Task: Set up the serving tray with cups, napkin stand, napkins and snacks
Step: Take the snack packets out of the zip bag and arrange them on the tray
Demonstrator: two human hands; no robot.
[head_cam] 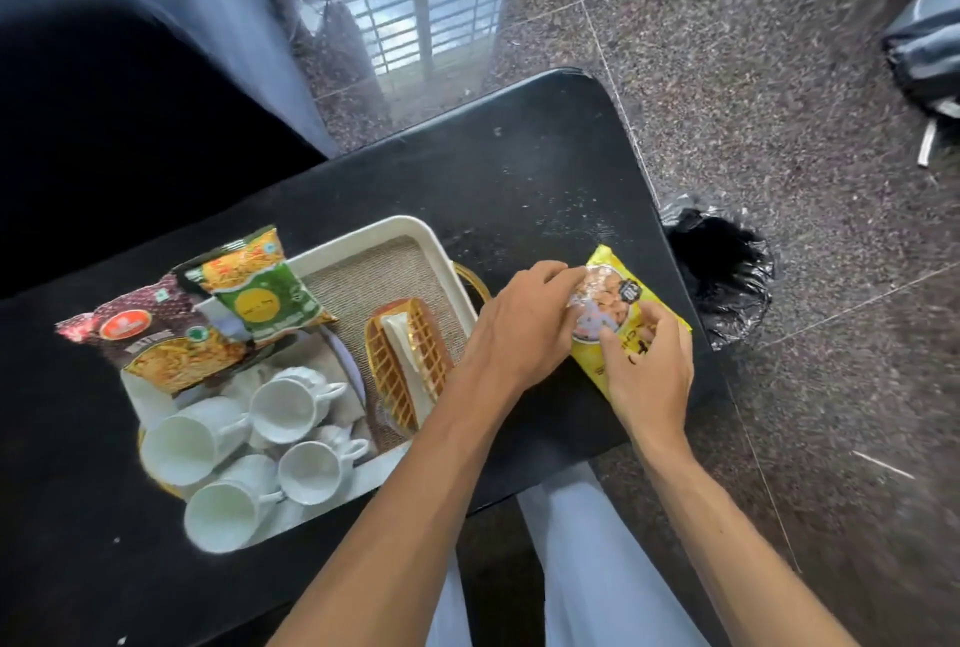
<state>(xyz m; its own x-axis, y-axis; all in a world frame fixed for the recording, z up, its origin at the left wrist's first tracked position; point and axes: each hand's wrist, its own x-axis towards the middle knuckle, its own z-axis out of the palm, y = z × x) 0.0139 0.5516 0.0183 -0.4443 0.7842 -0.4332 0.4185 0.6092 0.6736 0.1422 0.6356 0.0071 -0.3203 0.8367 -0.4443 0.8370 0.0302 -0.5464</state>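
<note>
A cream serving tray [384, 236] lies on the black table. Several white cups [291, 410] lie on their sides in its near left part. A wicker napkin stand [397, 376] with white napkins [402, 334] lies in the tray's right half. A maroon snack packet [156, 334] and a green snack packet [265, 288] lean over the tray's far left corner. Right of the tray, a yellow snack packet [628, 293] rests on the table. My left hand [519, 324] grips its left edge. My right hand [649, 371] pinches its near side.
The black table [519, 168] ends just right of the yellow packet. A bin with a black liner [722, 272] stands on the speckled floor beside that edge. A dark bag [924, 49] lies at the far right. A wicker ring [475, 280] peeks out beside the tray.
</note>
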